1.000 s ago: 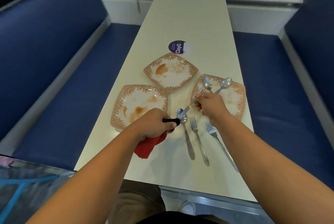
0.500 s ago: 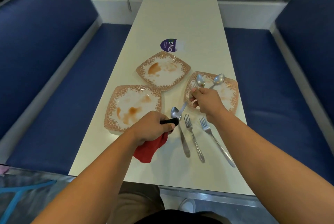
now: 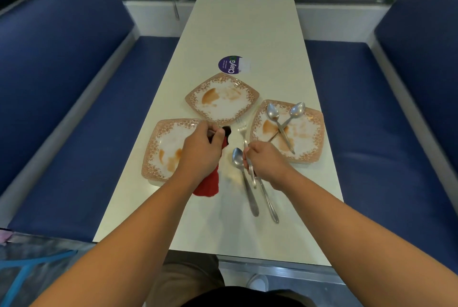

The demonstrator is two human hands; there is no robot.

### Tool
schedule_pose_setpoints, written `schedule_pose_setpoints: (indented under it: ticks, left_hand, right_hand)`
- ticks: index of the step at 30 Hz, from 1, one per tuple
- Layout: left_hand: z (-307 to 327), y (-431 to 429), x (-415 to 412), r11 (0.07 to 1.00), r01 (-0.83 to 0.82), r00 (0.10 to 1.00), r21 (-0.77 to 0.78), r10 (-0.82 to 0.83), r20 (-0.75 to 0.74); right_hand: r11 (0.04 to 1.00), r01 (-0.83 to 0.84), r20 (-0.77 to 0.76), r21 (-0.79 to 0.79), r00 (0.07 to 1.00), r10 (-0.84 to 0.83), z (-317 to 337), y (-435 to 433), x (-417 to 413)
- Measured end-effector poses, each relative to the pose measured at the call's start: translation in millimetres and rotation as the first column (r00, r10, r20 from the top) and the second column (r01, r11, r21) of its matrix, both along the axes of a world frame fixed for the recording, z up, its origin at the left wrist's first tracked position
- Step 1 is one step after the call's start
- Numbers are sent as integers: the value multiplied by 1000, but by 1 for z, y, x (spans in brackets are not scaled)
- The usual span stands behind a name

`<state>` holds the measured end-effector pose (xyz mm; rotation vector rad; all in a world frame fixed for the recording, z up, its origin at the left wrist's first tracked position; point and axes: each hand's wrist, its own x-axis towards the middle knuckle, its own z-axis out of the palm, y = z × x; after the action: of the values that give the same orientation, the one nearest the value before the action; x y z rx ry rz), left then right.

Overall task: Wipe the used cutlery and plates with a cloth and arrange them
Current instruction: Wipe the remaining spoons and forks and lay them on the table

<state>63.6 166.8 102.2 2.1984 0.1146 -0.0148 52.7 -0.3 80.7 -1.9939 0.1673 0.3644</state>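
Pointing away, fork (image 3: 244, 137) (right hand (image 3: 266, 161) grips it) skirts right plate (image 3: 314, 133).

The left hand (image 3: 200, 150) covered most of the red cloth (image 3: 208, 184) and one corner of the nearest plate (image 3: 158, 148). A dark patch (image 3: 226, 130) beyond its knuckles was too blurred to identify. The right hand (image 3: 265, 161) hid the middle of the fork (image 3: 241, 130), whose tines were smeared by motion. A second handle (image 3: 270, 205) emerged from under that hand, its head hidden. The small print on the ClayGo sticker (image 3: 230, 65) was illegible.
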Motion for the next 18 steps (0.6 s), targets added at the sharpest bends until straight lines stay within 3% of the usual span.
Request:
schedule_pose_setpoints:
  ticks: [2,5,9,18]
  left_hand:
    - [1,-5,2,998,44,989,43,-50,139]
    - [-6,-8,4,972,121,967,202,-162,198]
    - [-1,0,14,959,-21,954,281,-65,292]
    - [-6,-6,9,946,16,963,324,-101,249]
  right_hand:
    - [999,-37,19,-31,999,38,4,9,-6]
    - [998,-52,37,38,998,50,6,18,-11]
    - [986,-71,4,149,997,71,6,20,-18]
    - [977,-33,-85,211,995,52,15,14,-22]
